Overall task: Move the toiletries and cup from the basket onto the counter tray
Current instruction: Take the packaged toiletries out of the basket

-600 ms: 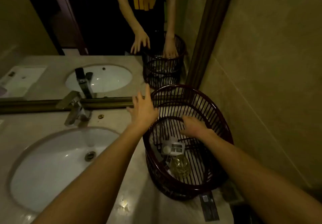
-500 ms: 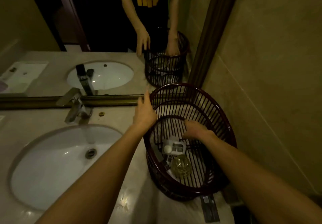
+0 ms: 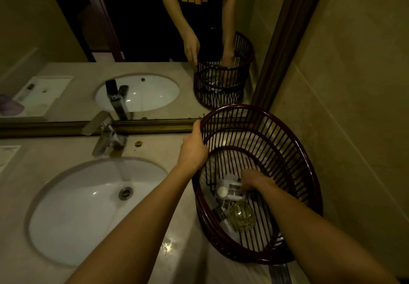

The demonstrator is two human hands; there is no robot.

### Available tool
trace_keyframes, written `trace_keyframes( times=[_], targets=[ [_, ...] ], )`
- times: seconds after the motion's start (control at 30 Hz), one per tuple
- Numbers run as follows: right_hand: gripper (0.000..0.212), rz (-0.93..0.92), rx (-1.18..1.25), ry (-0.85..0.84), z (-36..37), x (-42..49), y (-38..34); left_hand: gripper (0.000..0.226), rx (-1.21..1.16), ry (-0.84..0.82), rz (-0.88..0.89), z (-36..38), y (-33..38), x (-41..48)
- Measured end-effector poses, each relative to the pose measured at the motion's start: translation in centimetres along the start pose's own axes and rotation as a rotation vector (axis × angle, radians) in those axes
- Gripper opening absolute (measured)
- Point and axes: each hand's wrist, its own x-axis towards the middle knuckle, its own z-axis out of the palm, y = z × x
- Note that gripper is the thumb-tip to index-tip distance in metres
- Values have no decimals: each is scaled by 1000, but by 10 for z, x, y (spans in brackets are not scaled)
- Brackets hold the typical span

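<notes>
A dark red slatted basket (image 3: 294, 142) stands on the counter at the right, against the wall. On its floor lie a clear glass cup (image 3: 241, 217) on its side, a white packet with a round white item (image 3: 228, 192) and a few dark-labelled sachets (image 3: 219, 211). My left hand (image 3: 193, 151) grips the basket's left rim. Reaching down inside, my right hand (image 3: 254, 179) has its fingertips at the white packet; whether they pinch it is unclear.
A white oval sink (image 3: 88, 208) with a chrome tap (image 3: 104, 135) fills the counter's left. The mirror behind reflects the basket and a person's arms. A flat dark item (image 3: 280, 272) lies on the counter below the basket. A tiled wall closes the right side.
My left hand moved from hovering beside the basket to gripping its left rim. My right hand dropped from the far inner wall down to the white packet on the basket floor.
</notes>
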Motion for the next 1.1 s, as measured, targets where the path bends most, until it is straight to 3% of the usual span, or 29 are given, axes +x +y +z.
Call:
trace_keyframes(
  times=[0.17,0.27,0.33,0.63,0.7,0.8,0.93,1.03,1.1],
  targets=[
    [54,-16,-14,4,3,2,-4,66,15,4,-21,1,0,0],
    [37,-25,24,36,-8,-1,-3,66,4,-5,-19,0,0,0],
    [27,-24,75,87,-16,-5,1,65,-6,-13,-14,0,1,0],
    [20,-59,302,377,-62,-51,24,75,-15,4,-11,0,-2,0],
    [23,-106,415,422,-74,-64,25,74,-43,6,22,0,-3,0],
    [24,-239,771,472,-87,-88,23,62,-120,19,101,0,-3,0],
    [18,-392,1197,427,-92,-121,8,55,-211,34,126,-3,1,2],
    [14,-439,1332,375,-92,-138,-9,61,-299,25,151,-8,6,-1],
    [13,-487,1361,339,-91,-145,-20,50,-401,-12,165,-11,8,-5]
  ],
)
